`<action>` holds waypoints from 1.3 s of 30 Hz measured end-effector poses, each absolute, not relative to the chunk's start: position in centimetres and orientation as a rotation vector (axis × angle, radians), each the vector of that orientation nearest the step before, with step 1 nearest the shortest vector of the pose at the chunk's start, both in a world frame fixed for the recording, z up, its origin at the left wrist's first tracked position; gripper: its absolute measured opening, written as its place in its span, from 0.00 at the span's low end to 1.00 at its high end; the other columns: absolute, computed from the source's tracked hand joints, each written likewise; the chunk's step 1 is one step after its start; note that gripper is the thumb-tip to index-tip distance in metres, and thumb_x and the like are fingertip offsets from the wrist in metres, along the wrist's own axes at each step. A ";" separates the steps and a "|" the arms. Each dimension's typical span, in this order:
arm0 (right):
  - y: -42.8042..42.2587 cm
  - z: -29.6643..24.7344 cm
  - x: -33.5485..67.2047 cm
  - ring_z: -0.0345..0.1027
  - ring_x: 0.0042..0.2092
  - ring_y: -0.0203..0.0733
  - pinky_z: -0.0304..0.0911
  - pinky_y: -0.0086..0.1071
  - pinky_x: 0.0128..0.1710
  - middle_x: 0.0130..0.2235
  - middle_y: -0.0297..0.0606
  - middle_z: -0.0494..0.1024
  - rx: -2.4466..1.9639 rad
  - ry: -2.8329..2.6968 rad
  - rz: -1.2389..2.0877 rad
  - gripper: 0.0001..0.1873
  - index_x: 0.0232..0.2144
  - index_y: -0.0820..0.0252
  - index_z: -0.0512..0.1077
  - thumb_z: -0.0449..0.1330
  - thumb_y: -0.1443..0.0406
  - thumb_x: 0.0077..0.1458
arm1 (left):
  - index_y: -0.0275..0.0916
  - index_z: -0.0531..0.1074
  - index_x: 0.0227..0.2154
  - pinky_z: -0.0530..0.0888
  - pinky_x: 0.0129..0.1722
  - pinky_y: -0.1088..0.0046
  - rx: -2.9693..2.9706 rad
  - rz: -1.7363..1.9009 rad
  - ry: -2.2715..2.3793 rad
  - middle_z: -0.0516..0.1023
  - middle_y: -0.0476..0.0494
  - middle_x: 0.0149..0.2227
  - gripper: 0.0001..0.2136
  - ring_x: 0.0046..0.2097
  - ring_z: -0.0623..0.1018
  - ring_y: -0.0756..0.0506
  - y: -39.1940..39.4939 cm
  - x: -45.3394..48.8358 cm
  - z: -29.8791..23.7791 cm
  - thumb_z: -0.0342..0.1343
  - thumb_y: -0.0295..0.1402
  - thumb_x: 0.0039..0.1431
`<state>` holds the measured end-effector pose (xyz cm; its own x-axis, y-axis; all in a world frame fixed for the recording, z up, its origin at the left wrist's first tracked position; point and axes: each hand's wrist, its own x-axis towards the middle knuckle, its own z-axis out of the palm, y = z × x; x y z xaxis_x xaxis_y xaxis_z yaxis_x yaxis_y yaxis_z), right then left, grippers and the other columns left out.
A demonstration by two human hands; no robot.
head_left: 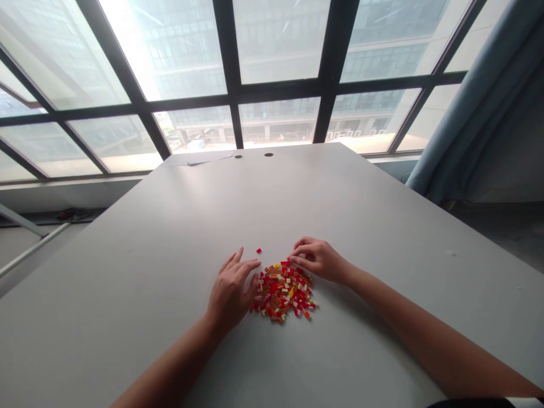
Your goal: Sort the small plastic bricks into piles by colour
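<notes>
A heap of several small building bricks (284,290), mostly red with some yellow, orange and white, lies on the grey table (170,238). My left hand (232,289) rests flat at the heap's left side, fingers stretched out and touching its edge. My right hand (317,259) sits at the heap's upper right with fingers curled and pinched at the bricks; what they hold is too small to make out. One single red brick (258,250) lies apart, just beyond the heap between the two hands.
Two round cable holes (268,154) mark the table's far edge, with a flat sheet of paper (204,160) near them. Large windows with dark frames (327,85) stand behind. A blue curtain (480,113) hangs at the right.
</notes>
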<state>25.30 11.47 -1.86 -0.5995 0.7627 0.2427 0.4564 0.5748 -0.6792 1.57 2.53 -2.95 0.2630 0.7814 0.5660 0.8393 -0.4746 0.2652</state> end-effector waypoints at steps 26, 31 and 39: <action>10.6 -1.4 24.8 0.64 0.32 0.35 0.62 0.32 0.35 0.37 0.42 0.71 -0.887 -2.316 0.723 0.12 0.34 0.59 0.79 0.58 0.59 0.55 | 0.40 0.74 0.41 0.68 0.54 0.51 -2.484 -0.933 -1.547 0.78 0.42 0.47 0.10 0.59 0.67 0.36 2.4 1.6 -2.6 0.50 0.29 0.60; 10.2 -1.7 24.0 0.63 0.36 0.39 0.61 0.37 0.42 0.41 0.44 0.69 -0.914 -2.425 0.539 0.17 0.43 0.55 0.77 0.51 0.59 0.61 | 0.40 0.73 0.42 0.68 0.55 0.50 -2.493 -0.896 -1.552 0.76 0.41 0.50 0.11 0.61 0.64 0.35 2.3 1.7 -2.4 0.49 0.30 0.60; 9.8 -0.4 23.8 0.60 0.34 0.37 0.50 0.38 0.42 0.36 0.39 0.68 -1.057 -2.309 0.195 0.20 0.29 0.57 0.80 0.49 0.63 0.60 | 0.42 0.73 0.44 0.62 0.58 0.47 -2.466 -0.850 -1.603 0.70 0.40 0.56 0.12 0.64 0.57 0.34 2.4 1.9 -2.2 0.48 0.32 0.61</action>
